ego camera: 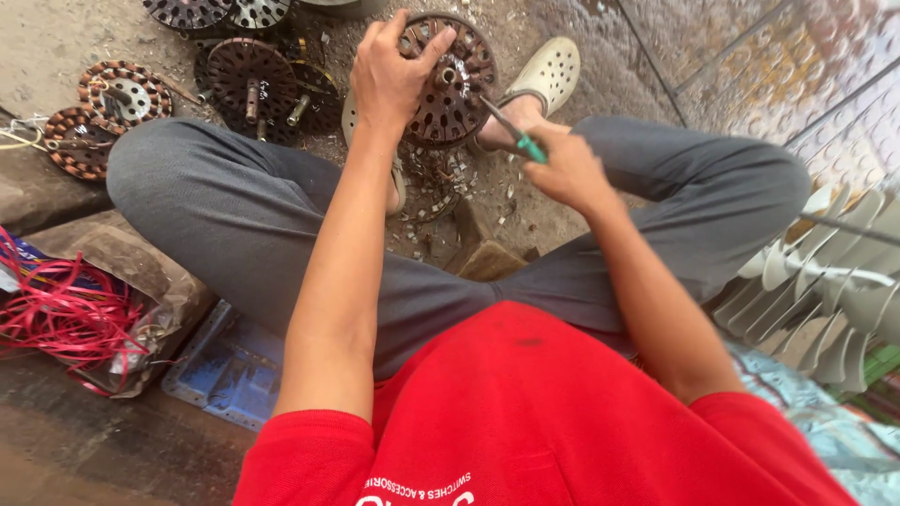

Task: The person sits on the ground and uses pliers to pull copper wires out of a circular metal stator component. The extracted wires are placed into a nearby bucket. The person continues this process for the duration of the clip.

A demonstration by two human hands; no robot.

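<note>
From the head camera, the person sits cross-legged on the ground, and a round, rusty motor stator (453, 80) stands tilted on edge at the far middle of the scene, between the feet and just left of a pale clog (548, 70). The left hand (392, 75) clamps over the stator's upper left rim, fingers wrapped tight around the edge and thumb across the face. The right hand (565, 169) is closed in a fist around a green-handled screwdriver (511, 128), whose shaft points up and left into the stator's slotted face near the central hub.

The stator looks heavy and rigid, being stacked metal, with a rough, corroded surface that should not slip. The rim seems the soundest place to grip, since the slots and any winding left in them could snag or cut.

Far left lie more wound stators (112, 98) and dark rotor discs (251, 75). Near left sits a tangle of red wire (61, 314) on a sack, beside a blue tray (230, 365). At right stand pale fan blades (830, 290).
</note>
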